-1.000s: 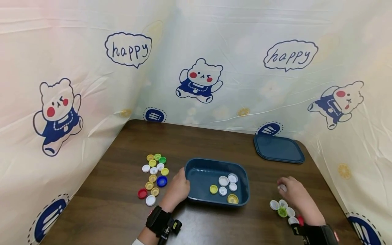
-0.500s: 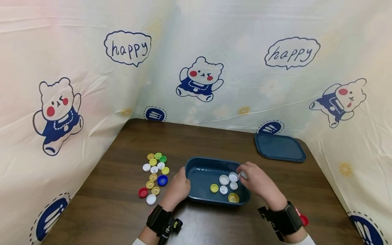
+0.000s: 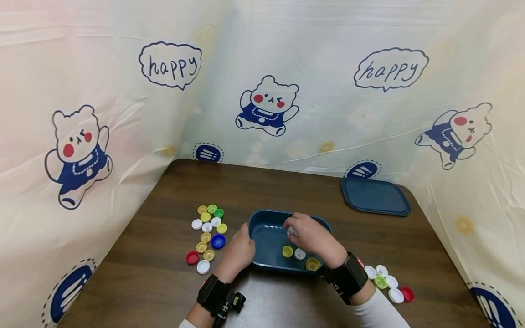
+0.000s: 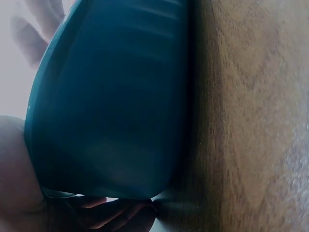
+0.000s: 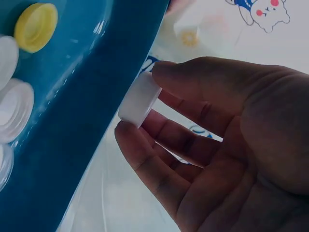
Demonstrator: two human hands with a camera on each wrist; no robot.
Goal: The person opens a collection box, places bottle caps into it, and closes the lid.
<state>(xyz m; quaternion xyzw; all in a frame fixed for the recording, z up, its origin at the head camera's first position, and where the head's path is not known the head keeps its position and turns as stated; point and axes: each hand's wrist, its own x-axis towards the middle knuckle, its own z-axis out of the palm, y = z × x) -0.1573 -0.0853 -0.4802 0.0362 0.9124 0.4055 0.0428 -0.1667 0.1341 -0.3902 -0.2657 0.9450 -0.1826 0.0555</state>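
My left hand [image 3: 239, 248] grips the left end of a dark blue plastic box [image 3: 262, 239], thumb at the rim and fingers [image 4: 116, 215] around the outer wall. Over the box's interior, my right hand [image 3: 309, 234] pinches a white bottle cap [image 5: 140, 99] between thumb and fingertips. Inside the box lie a yellow cap [image 3: 287, 251], a white cap [image 3: 300, 254] and a larger gold cap [image 3: 313, 264]. More white caps [image 5: 14, 111] in the box show in the right wrist view; in the head view the right hand hides them.
Several mixed-colour caps lie left of the box, among them a blue cap [image 3: 218, 241] and a red cap [image 3: 192, 258]. To the right sits a smaller cluster with a green cap [image 3: 380, 282]. A dark blue lid [image 3: 375, 197] lies at the table's back right.
My right hand has moved left from the right-hand cluster to over the box, carrying the white cap. My left hand stays at the box's left end.
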